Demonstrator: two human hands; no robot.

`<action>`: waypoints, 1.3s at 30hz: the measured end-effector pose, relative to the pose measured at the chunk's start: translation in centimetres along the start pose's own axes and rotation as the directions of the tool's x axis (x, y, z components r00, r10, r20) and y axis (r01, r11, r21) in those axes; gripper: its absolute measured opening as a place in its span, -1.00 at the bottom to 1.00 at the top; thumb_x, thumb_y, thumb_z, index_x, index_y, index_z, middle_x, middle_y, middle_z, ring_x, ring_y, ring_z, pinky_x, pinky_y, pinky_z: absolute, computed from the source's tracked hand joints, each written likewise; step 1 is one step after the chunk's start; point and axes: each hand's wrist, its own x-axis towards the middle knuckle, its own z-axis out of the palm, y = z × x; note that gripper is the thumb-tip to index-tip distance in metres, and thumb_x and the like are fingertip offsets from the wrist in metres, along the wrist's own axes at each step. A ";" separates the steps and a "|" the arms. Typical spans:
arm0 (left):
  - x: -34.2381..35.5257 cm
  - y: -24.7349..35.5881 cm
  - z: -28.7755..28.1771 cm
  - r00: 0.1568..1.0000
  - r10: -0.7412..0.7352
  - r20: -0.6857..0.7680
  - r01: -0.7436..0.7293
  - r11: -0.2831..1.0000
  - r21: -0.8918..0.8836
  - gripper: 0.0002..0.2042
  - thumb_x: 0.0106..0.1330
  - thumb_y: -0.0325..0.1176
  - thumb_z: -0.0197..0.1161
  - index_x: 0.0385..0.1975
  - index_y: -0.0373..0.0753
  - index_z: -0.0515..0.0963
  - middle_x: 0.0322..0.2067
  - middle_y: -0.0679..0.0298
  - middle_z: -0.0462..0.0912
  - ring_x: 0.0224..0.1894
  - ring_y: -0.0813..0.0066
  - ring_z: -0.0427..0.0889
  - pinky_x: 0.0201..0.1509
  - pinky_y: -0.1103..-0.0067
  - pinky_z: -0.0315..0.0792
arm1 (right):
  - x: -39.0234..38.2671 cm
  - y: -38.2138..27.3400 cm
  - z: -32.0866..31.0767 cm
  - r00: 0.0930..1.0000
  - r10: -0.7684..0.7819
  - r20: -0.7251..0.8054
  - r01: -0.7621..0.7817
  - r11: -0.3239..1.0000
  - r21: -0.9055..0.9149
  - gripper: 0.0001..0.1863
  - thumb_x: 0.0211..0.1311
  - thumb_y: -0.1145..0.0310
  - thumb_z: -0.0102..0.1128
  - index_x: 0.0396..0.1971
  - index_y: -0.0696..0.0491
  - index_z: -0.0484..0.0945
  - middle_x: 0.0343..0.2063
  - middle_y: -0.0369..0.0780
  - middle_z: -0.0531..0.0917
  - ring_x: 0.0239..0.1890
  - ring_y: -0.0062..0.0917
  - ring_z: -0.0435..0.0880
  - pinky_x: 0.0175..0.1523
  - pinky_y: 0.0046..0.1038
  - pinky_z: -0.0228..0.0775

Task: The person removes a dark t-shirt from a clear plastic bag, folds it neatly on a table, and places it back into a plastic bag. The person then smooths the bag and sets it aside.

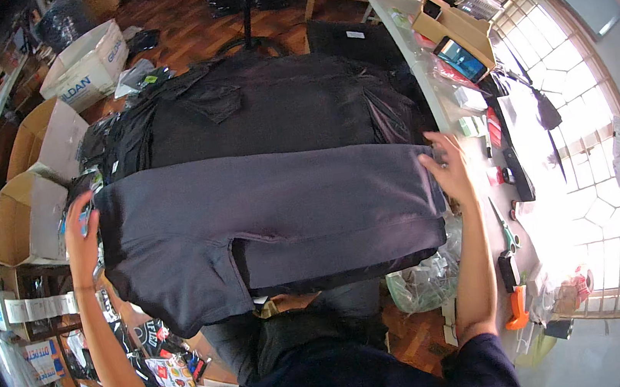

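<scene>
A dark grey garment [272, 198], possibly trousers or a sweatshirt, lies spread sideways in front of me, with a notch in its near edge. Its exact kind is unclear. At its left end is my left hand [83, 237], upright with the fingers apart. My right hand [448, 165] stands at the far right corner, fingers spread and thumb over the cloth's edge. Neither hand grips the cloth. Beyond it, and partly covered by it, is a broad pile of black garments [262, 114], some seemingly in clear plastic.
Open cardboard boxes [34, 216] and a white carton [85, 66] stand left. A long table [422, 64] at right holds a phone [460, 59], scissors [506, 227] and an orange-handled tool [519, 307]. A clear plastic bag [426, 284] is near my right forearm. A black stand [248, 15] rises behind the pile.
</scene>
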 end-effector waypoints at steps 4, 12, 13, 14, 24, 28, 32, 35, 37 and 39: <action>4.9 2.1 2.6 0.960 0.158 0.229 -0.209 0.953 0.218 -0.70 0.44 -0.41 0.34 0.12 -0.31 0.63 0.01 0.00 0.69 0.12 -0.04 0.64 0.26 0.28 0.48 | 5.8 0.1 0.9 0.917 -0.058 0.395 0.074 0.997 -0.024 -0.52 0.08 0.24 0.64 -0.02 0.14 0.74 -0.20 -0.12 0.77 -0.15 -0.39 0.74 0.01 -0.30 0.58; 7.2 -0.7 2.8 0.987 0.038 0.159 -0.067 0.981 0.182 -0.79 0.40 -0.37 0.39 -0.23 -0.43 0.61 -0.25 0.01 0.65 -0.11 -0.05 0.67 0.04 0.28 0.50 | 7.3 4.2 2.8 0.951 0.079 0.299 -0.088 0.996 0.016 -0.63 0.22 0.13 0.57 -0.20 0.15 0.80 -0.37 -0.11 0.80 -0.29 -0.45 0.72 -0.07 -0.30 0.54; 7.2 -0.8 3.5 0.985 0.064 0.160 -0.097 0.975 0.202 -0.80 0.40 -0.38 0.39 -0.24 -0.43 0.61 -0.26 0.01 0.65 -0.11 -0.04 0.67 0.04 0.28 0.50 | 7.1 4.7 3.1 0.950 0.126 0.286 -0.127 0.992 -0.014 -0.64 0.23 0.13 0.57 -0.20 0.14 0.80 -0.37 -0.11 0.80 -0.30 -0.46 0.72 -0.07 -0.30 0.54; 7.1 -0.9 3.9 0.983 0.091 0.160 -0.126 0.967 0.223 -0.81 0.40 -0.39 0.40 -0.24 -0.43 0.62 -0.28 0.02 0.64 -0.11 -0.03 0.67 0.04 0.28 0.50 | 7.0 5.2 3.4 0.965 0.037 0.261 -0.042 0.999 0.013 -0.65 0.26 0.13 0.55 -0.20 0.14 0.80 -0.37 -0.12 0.80 -0.30 -0.48 0.70 -0.07 -0.31 0.54; 2.2 15.4 8.1 0.940 0.277 0.198 -0.315 0.929 0.194 -0.54 0.52 -0.29 0.27 0.37 -0.23 0.48 0.41 -0.04 0.44 0.51 -0.15 0.32 0.59 0.11 0.19 | 3.2 -2.7 3.8 0.962 -0.166 -0.216 0.127 0.974 -0.186 -0.69 0.31 0.45 0.37 0.04 0.10 0.69 0.08 -0.06 0.72 0.20 -0.10 0.62 0.35 -0.17 0.42; -0.1 15.5 8.8 0.883 0.196 0.426 -0.354 0.875 0.331 -0.36 0.51 0.00 0.22 0.54 -0.08 0.37 0.61 0.08 0.19 0.64 -0.08 0.12 0.68 0.02 -0.04 | -1.1 -5.9 6.5 0.964 -0.228 0.139 0.259 0.921 -0.291 -0.28 0.37 0.09 0.37 0.47 0.00 0.44 0.50 -0.03 0.39 0.56 -0.08 0.29 0.60 -0.02 0.09; -0.6 13.2 6.6 0.917 0.097 0.388 -0.276 0.854 0.440 -0.23 0.41 0.24 0.26 0.58 0.12 0.32 0.64 0.09 0.13 0.66 -0.17 0.04 0.64 -0.15 -0.09 | -2.2 -4.8 6.8 0.983 -0.128 0.128 0.171 0.892 -0.417 -0.20 0.45 -0.08 0.24 0.59 -0.11 0.29 0.60 -0.05 0.24 0.66 -0.08 0.11 0.66 0.06 -0.09; -2.0 9.0 4.4 0.954 0.038 0.297 -0.140 0.933 0.331 -0.23 0.40 0.25 0.27 0.59 0.16 0.31 0.64 0.06 0.12 0.65 -0.24 0.05 0.64 -0.16 -0.08 | -1.7 -5.7 7.1 0.979 -0.144 0.144 0.189 0.903 -0.385 -0.20 0.48 -0.09 0.21 0.61 -0.13 0.25 0.62 -0.07 0.20 0.68 -0.11 0.06 0.68 0.09 -0.17; -3.5 7.5 3.7 0.984 0.004 0.176 -0.085 0.888 0.452 -0.17 0.39 0.31 0.26 0.51 -0.13 0.39 0.54 -0.13 0.26 0.58 -0.27 0.18 0.60 -0.16 0.03 | -1.7 -7.4 7.6 0.980 -0.048 0.194 0.137 0.871 -0.472 -0.20 0.50 -0.07 0.20 0.62 -0.12 0.23 0.64 -0.09 0.16 0.69 -0.10 0.03 0.69 0.10 -0.22; -1.9 13.0 4.2 0.990 0.058 0.129 -0.094 0.952 0.292 -0.31 0.41 0.08 0.31 0.39 -0.28 0.45 0.41 -0.11 0.43 0.48 -0.19 0.33 0.54 -0.03 0.19 | -2.4 -6.6 7.8 0.992 0.074 0.103 0.000 0.810 -0.587 -0.19 0.49 -0.03 0.23 0.63 -0.10 0.21 0.65 -0.10 0.14 0.69 -0.08 -0.01 0.70 0.13 -0.26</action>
